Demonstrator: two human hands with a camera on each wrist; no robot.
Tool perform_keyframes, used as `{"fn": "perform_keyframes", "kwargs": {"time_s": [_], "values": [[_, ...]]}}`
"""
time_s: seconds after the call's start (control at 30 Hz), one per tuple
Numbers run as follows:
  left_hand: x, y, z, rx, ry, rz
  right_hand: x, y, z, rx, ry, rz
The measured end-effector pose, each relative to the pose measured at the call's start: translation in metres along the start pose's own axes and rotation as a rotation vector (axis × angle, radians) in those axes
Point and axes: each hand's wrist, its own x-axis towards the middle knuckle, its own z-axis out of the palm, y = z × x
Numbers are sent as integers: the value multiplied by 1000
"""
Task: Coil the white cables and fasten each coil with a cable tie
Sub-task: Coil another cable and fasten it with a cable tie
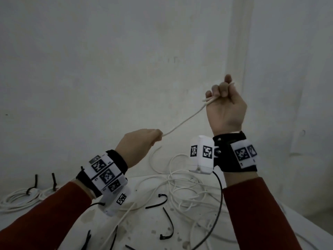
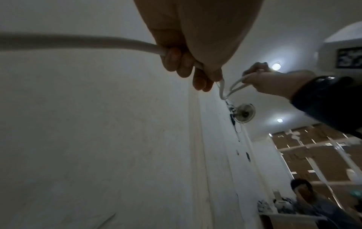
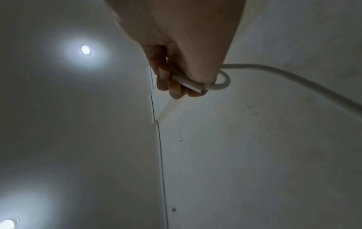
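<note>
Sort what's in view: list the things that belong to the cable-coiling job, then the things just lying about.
Job:
white cable, gripped by left hand and right hand
loose white cables on the table
black cable ties
tied coils

Lying about:
wall fan
ceiling lights

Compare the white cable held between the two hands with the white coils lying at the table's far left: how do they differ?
The held cable runs as a single strand in the air between the left hand and right hand; the coils lie wound on the table. Black cable ties bind the coils; the held cable has none. Both are white.
</note>
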Motion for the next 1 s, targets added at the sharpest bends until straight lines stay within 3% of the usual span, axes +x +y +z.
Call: {"fn": "perform_keyframes", "kwargs": {"time_s": [0.07, 0.13, 0.3, 0.43, 0.67, 0.77, 0.9, 1.0], "values": [[4, 8, 0, 83, 18, 138, 3, 10, -5, -173, -23, 3], [9, 16, -3, 98, 30, 217, 1, 21, -12, -496, -72, -11], [18, 14, -17, 150, 16, 214, -21, 33, -32, -1376, -451, 124], [19, -6, -20, 269, -26, 183, -37, 29, -38, -1731, -724, 267], [25, -9, -33, 275, 6, 165, -54, 33, -33, -1748, -744, 244], [29, -8, -36, 214, 22, 183, -55, 33, -28, -1651, -736, 352], [30, -10, -34, 98, 73, 197, -53, 28, -27, -1145, -580, 622], [33, -14, -32, 8, 134, 89, -50, 20, -26, -709, -432, 728]]}}
